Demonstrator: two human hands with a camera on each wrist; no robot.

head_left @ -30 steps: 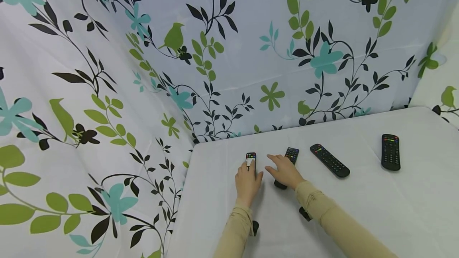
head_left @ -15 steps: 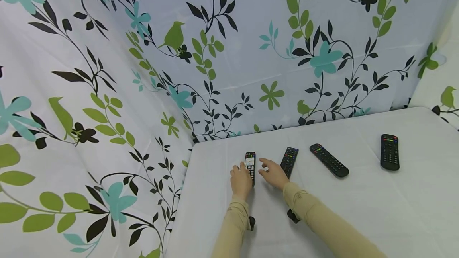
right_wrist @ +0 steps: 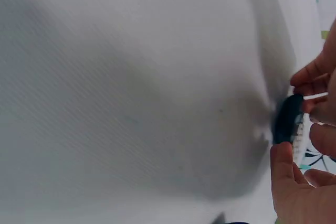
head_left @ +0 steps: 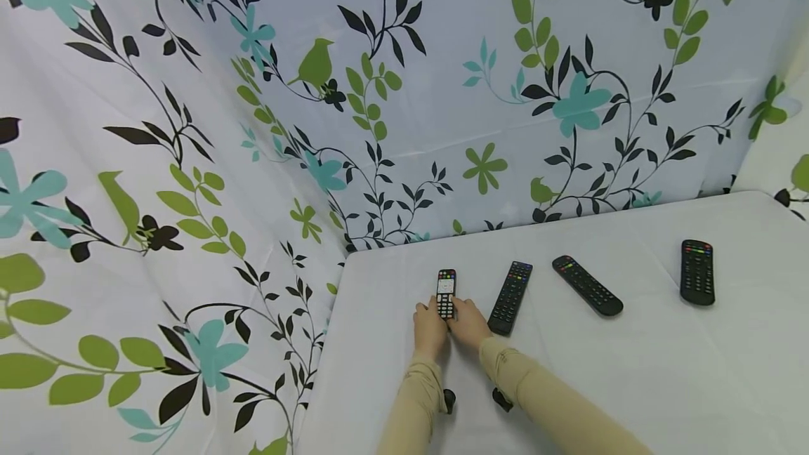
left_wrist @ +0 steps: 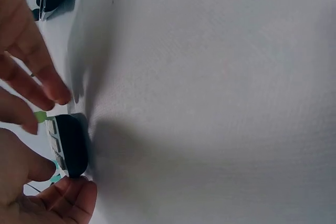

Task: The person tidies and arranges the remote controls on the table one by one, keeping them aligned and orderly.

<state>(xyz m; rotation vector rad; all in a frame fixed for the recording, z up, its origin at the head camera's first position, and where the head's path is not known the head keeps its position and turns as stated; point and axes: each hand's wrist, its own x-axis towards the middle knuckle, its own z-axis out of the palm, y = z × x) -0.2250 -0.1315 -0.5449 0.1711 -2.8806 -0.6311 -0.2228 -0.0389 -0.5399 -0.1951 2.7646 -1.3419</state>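
A slim black remote control (head_left: 446, 285) with pale keys lies on the white table between both hands. On its left side my left hand (head_left: 429, 330) grips the lower part with thumb and fingers; in the left wrist view the thumb is over the key face of the remote control (left_wrist: 72, 145) and the fingers are at its side. From the right, my right hand (head_left: 469, 324) holds the opposite edge, thumb by the keys. The right wrist view shows a fingertip against the dark side of the remote control (right_wrist: 286, 120). Its lower end is partly hidden in the head view.
Close to the right hand lies a second black remote (head_left: 510, 298). Farther right are a slanted black remote (head_left: 588, 286) and an upright-lying one (head_left: 697, 272). A leaf-patterned curtain (head_left: 480, 111) borders the white table (head_left: 632, 371) at the back and left.
The right hand has moved left from over the second remote to the slim remote's right edge, uncovering the second one. The left hand has slid from the slim remote's top to its left side.
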